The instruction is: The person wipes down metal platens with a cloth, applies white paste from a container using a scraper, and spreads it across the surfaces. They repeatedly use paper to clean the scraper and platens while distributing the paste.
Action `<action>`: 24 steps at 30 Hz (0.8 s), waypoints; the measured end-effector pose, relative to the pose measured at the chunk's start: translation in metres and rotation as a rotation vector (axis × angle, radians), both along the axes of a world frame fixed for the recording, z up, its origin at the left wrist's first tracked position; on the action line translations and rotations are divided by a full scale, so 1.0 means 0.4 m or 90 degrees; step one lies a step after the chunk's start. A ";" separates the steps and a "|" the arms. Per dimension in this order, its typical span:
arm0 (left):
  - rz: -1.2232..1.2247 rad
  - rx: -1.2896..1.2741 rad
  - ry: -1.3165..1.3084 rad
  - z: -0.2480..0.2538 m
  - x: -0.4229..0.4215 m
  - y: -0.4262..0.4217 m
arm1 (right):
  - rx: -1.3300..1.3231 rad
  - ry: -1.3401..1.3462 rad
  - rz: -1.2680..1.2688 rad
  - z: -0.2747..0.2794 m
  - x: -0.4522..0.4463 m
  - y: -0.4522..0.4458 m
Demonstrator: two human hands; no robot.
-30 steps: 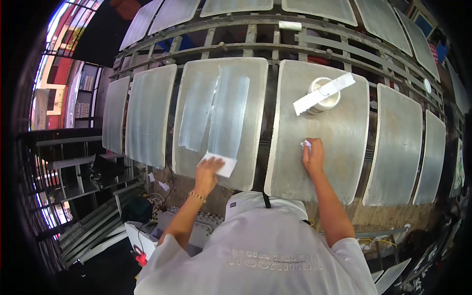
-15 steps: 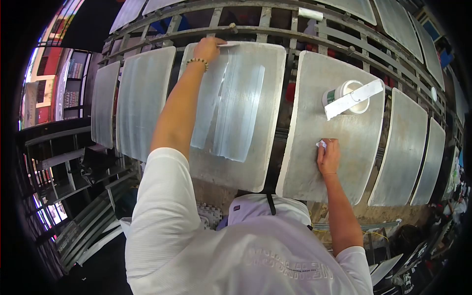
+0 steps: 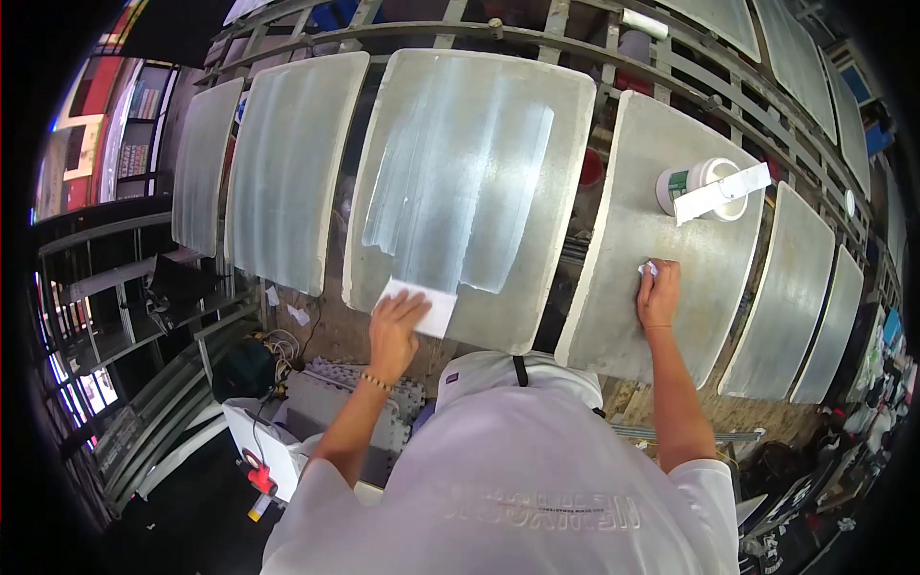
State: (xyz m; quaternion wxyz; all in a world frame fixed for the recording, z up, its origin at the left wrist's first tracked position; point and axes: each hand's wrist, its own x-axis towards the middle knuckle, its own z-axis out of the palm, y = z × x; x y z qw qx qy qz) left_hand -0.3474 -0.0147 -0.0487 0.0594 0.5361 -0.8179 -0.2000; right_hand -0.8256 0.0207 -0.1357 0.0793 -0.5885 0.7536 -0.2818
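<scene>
My left hand is closed on a flat white rectangular spreader, pressed to the near left part of a grey panel. Shiny wet bands of a pale coating run lengthwise over that panel, ending unevenly near the spreader. On the neighbouring panel to the right, my right hand rests with its fingers pinched around a small crumpled white wad, perhaps paper or cloth. Beyond that hand stands a white tub with a flat white strip laid across its mouth.
More grey panels lie in a row, at left and right. Behind them runs a metal rack with a white roll on it. A red-handled tool lies on a white surface at lower left.
My left hand has drawn the spreader from the panel's far edge down to its near edge. The coated area is wider on the left. My right hand stays on its panel.
</scene>
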 end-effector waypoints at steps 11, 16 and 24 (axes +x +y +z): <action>-0.049 -0.157 0.141 -0.036 -0.209 -0.669 | -0.095 -0.018 0.183 0.041 0.119 -0.242; -0.062 -0.179 0.071 -0.067 -0.428 -0.950 | -0.072 0.053 0.148 0.002 0.124 -0.277; -0.085 -0.172 0.085 -0.126 -0.292 -0.675 | -0.084 0.036 0.128 -0.002 0.122 -0.282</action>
